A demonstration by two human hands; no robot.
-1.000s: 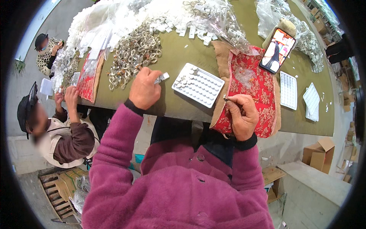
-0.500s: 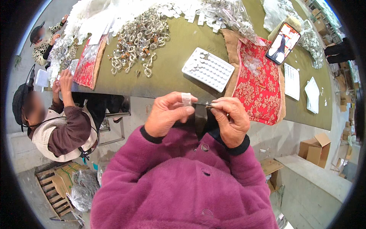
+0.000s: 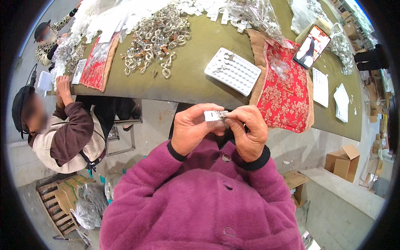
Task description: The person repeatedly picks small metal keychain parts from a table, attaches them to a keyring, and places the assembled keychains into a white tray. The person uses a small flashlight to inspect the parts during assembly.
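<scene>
In front of my purple sleeves, both hands meet just off the table's near edge. My left hand (image 3: 188,130) pinches a small white card (image 3: 211,115) between thumb and fingers. From the other side, my right hand (image 3: 250,133) grips a small shiny metal piece (image 3: 223,114) against the card's right end. Its exact kind is too small to make out. Beyond my hands lies a white tray (image 3: 221,81) with rows of round hollows, several small pale pieces in its far left part. To its right is a red floral cloth pad (image 3: 283,104) with a brown border.
A phone (image 3: 311,46) leans on a support at the pad's far end. White sheets (image 3: 320,87) lie to its right. Looped cord pieces (image 3: 156,37) are heaped at the far left. A co-worker (image 3: 68,137) sits on my left; an open carton (image 3: 342,162) stands at the right.
My hands have come together, bringing the metal piece against the white card. The card has turned to lie more sideways. The co-worker's hands have shifted slightly left, and the whole view has moved a little.
</scene>
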